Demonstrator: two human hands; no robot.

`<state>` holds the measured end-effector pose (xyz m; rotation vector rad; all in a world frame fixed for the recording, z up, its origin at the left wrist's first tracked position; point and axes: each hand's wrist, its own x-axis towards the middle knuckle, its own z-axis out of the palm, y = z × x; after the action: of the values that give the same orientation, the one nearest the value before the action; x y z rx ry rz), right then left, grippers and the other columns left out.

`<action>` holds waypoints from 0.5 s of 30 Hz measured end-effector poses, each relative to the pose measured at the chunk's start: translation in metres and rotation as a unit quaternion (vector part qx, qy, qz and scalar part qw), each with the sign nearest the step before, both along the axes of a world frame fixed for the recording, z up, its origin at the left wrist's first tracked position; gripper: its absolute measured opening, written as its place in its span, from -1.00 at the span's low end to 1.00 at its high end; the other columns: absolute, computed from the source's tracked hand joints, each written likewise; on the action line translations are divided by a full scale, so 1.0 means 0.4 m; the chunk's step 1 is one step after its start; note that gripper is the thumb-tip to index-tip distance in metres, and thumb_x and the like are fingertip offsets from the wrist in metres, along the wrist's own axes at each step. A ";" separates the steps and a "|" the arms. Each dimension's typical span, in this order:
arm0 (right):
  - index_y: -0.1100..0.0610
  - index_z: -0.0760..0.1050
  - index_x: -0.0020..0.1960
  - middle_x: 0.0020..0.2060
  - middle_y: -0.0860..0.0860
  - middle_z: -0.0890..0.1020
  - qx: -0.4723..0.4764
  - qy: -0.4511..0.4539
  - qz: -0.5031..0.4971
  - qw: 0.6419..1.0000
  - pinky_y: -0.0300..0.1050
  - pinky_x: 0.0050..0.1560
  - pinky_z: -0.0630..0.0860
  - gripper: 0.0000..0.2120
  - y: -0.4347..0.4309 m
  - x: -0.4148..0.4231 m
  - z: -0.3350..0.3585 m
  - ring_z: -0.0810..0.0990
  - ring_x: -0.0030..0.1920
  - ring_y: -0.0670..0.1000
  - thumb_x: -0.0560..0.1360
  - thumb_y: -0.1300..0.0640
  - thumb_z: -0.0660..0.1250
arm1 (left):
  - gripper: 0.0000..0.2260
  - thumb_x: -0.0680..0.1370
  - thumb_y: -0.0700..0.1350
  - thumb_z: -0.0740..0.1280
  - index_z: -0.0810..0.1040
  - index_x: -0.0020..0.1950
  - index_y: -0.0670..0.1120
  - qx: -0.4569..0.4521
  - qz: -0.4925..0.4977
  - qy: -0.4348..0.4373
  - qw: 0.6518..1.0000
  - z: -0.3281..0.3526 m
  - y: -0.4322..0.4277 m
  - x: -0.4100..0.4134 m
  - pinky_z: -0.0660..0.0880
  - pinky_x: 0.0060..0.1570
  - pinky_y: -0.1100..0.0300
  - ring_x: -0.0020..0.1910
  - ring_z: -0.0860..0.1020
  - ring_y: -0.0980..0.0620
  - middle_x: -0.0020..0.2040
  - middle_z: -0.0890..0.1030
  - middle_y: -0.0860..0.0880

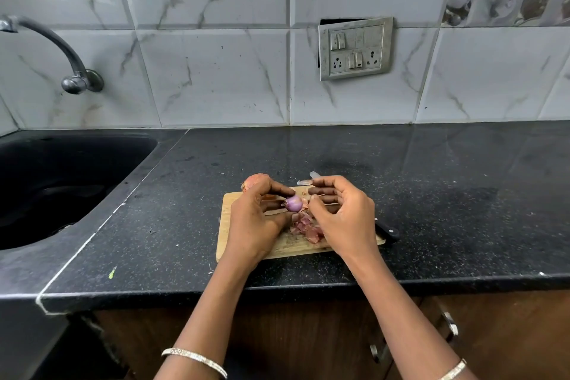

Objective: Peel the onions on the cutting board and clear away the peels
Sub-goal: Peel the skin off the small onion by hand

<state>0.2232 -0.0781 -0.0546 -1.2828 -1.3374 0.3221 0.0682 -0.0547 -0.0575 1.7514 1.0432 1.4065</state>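
Two onions are counted. At the left, an unpeeled onion (255, 179) is partly hidden behind the left hand (249, 225), at the far left corner of the cutting board (224, 234). Next, a small purple onion (293, 203) is pinched between that hand's fingertips and held just above the middle of the board. One loose pile of peels (303, 230) lies on the board below it. The right hand (345, 216) is brought to the onion's right end with most fingers straight; whether a flap of skin is pinched there cannot be told. One knife (387, 231) lies under that hand, its black handle past the board's right edge.

The step is judged to be the stripping of the last skin. The bulb should be gripped firmly but not squeezed, and turned as needed; the skin is best caught at one end and drawn along the bulb in one strip; each piece should be dropped onto the single pile, so that clearing is made easy.
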 end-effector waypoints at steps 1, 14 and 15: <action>0.08 0.65 0.03 -0.15 -0.11 0.72 0.002 0.002 0.018 1.000 -0.30 -0.14 0.61 -0.82 -0.004 -0.003 0.002 0.69 -0.16 -0.19 0.43 0.21 0.48 | -0.71 0.35 -0.32 0.60 0.63 -0.03 -0.07 0.013 0.008 0.013 1.000 0.002 -0.002 -0.001 0.58 0.01 0.27 -0.03 0.69 0.07 -0.08 0.64 0.28; 0.11 0.72 0.02 -0.17 -0.11 0.74 0.012 0.013 0.096 0.995 -0.21 -0.08 0.67 -0.83 -0.009 -0.006 0.002 0.72 -0.16 -0.18 0.43 0.23 0.55 | -0.79 0.38 -0.35 0.58 0.66 -0.09 -0.14 0.082 0.036 0.052 0.995 0.008 -0.008 0.002 0.50 -0.11 0.46 -0.14 0.65 0.23 -0.17 0.63 0.13; 0.11 0.72 0.01 -0.17 -0.11 0.74 0.013 0.018 0.099 0.995 -0.20 -0.08 0.67 -0.83 -0.010 -0.006 0.001 0.72 -0.16 -0.17 0.43 0.24 0.55 | -0.80 0.38 -0.34 0.58 0.66 -0.09 -0.14 0.080 0.034 0.052 0.995 0.009 -0.009 0.002 0.50 -0.12 0.47 -0.14 0.65 0.24 -0.18 0.62 0.14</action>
<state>0.2208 -0.0819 -0.0540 -1.1198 -1.4372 0.4622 0.0689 -0.0584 -0.0541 1.9396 1.0806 1.4905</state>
